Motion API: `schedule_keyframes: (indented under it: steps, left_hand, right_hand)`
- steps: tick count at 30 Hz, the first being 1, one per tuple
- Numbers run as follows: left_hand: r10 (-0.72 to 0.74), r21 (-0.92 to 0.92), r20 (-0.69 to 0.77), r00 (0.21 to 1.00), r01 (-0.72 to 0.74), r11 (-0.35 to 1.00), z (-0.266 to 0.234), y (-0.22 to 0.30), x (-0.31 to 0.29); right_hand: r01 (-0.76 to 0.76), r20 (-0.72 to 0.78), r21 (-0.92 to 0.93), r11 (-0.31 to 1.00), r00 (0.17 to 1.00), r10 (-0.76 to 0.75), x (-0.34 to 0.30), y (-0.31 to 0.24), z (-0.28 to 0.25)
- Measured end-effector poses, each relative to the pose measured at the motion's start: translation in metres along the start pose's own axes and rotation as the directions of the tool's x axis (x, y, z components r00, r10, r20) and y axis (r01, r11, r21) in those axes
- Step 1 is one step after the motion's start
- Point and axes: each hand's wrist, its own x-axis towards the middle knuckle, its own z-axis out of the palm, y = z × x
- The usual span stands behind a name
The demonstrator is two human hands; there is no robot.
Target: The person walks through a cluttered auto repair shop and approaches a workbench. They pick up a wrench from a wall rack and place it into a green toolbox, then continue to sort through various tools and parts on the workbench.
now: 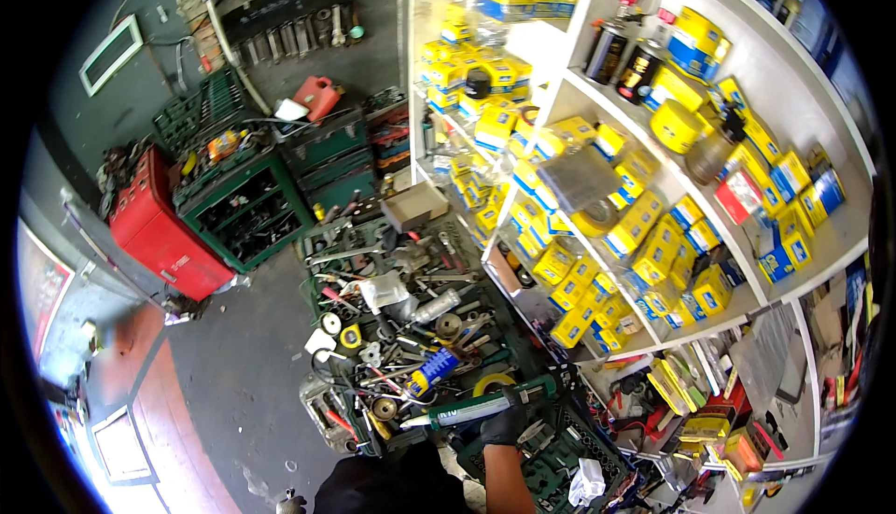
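A caulking gun [537,389] with a white and green cartridge [467,411] lies across my right hand [504,426], which wears a dark glove and is closed around it. Its pale nozzle points left, over the near edge of a bench heaped with tools. Low at the bottom edge, a small part of what appears to be my gloved left hand [291,504] shows, away from the bench; its fingers are too little in view to read. Near the cartridge are a blue and yellow can [431,372], a yellow tape roll [493,384] and a yellow tape measure [351,336].
White shelves [569,75] full of yellow and blue boxes rise at the right. An open green socket set [551,472] sits below my right hand. A red cabinet [173,229] and a green tool cart [247,211] stand at the far left, beyond the grey floor [224,374].
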Motion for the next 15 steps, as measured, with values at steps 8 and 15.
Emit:
schedule_keyframes:
  steps: [8,15]
  left_hand:
    - [-0.08,0.026,0.011,0.997,0.08,0.996,0.015,0.029,0.031]
    - [-0.008,0.078,0.09,0.996,0.001,0.997,0.012,0.017,0.045]
  right_hand:
    - [0.628,0.048,-0.05,0.777,0.778,-0.626,-0.016,-0.11,0.043]
    - [0.862,0.157,-0.261,0.434,0.481,-0.862,0.004,-0.199,0.05]
